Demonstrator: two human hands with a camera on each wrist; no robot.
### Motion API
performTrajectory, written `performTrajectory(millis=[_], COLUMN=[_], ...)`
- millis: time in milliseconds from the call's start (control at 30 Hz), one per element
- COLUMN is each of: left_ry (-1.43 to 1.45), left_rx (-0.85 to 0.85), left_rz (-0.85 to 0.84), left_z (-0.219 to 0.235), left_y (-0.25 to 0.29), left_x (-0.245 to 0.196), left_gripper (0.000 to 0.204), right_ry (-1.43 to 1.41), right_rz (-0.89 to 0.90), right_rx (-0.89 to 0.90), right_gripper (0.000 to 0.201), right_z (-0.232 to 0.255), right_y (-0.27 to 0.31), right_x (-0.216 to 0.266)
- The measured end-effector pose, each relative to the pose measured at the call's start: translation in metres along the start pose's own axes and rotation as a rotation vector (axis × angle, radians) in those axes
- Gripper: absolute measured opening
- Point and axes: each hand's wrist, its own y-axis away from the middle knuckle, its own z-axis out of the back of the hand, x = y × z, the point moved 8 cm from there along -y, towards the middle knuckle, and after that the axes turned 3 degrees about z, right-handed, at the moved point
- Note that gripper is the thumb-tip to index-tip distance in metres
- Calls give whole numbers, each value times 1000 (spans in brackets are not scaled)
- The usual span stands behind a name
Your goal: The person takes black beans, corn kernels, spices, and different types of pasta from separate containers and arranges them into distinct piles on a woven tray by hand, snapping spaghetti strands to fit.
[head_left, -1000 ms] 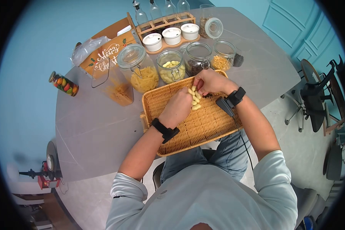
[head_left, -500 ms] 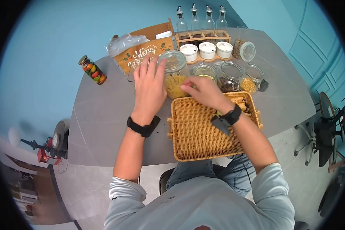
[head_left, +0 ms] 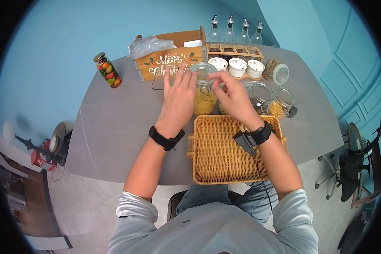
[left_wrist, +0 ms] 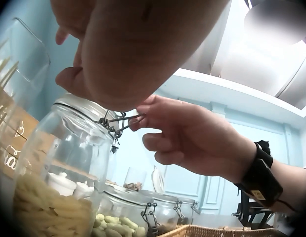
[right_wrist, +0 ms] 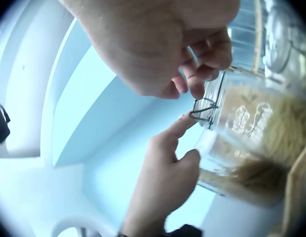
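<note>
A tall glass jar of penne pasta (head_left: 204, 103) stands behind the wicker basket (head_left: 222, 165), its glass lid (head_left: 202, 69) down on the rim. My left hand (head_left: 178, 106) reaches over its left side with fingers straight, close to the lid. My right hand (head_left: 238, 101) is at the jar's front, where its fingertips pinch the end of the wire clasp (left_wrist: 116, 121). In the right wrist view, a left fingertip is right by the clasp (right_wrist: 204, 111) too. Pale yellow peanut-shaped pieces (head_left: 243, 128) lie in the basket, partly hidden by my right wrist.
Clip-top jars (head_left: 262, 95) stand to the right, one holding yellow kernels (head_left: 277, 110). Behind them are white lidded pots (head_left: 237, 67) and glass bottles (head_left: 229, 36) in a wooden rack. A "Merry Christmas" wooden box (head_left: 169, 63) and a jar of colourful pieces (head_left: 109, 73) are left.
Both hands have left the peanut-shaped pieces in the basket and moved up to the pasta jar. Over the last half second my right hand has risen to its clasp. The head view has shifted.
</note>
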Motion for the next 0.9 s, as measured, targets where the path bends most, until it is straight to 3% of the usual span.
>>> performTrajectory(millis=[33,100,133,200,333,400,433,533,733,900], left_ry=[17,21,21,38,53,49,41,148,345,289], left_rx=[-13,-3,15,-8,-126,-76,-24,-42,-78,-64], left_rz=[0,-1,2,7,99,68,43,9,46,9], left_z=[1,0,0,5,24,23,20,21,12,11], left_y=[0,-2,-2,-2,0,4,7,13,16,18], left_x=[0,1,2,3,7,3,0,-10,-13,-19], left_gripper=[60,60,60,59,51,48,44,42,41,43], right_ry=[7,94,96,133,204,309,338,357,185,51], right_rz=[3,260,263,70,91,305,324,381,336,199], right_rx=[-3,53,54,75,-73,-8,86,124,158,103], right_gripper=[13,13,13,25,36,37,41,40,31,31], right_z=[2,2,6,12,25,18,15,11,0,10], right_y=[-2,-3,-3,-6,-12,-17,-20,-21,-14,-21], right_x=[-3,8,10,1,8,19,18,20,4,5])
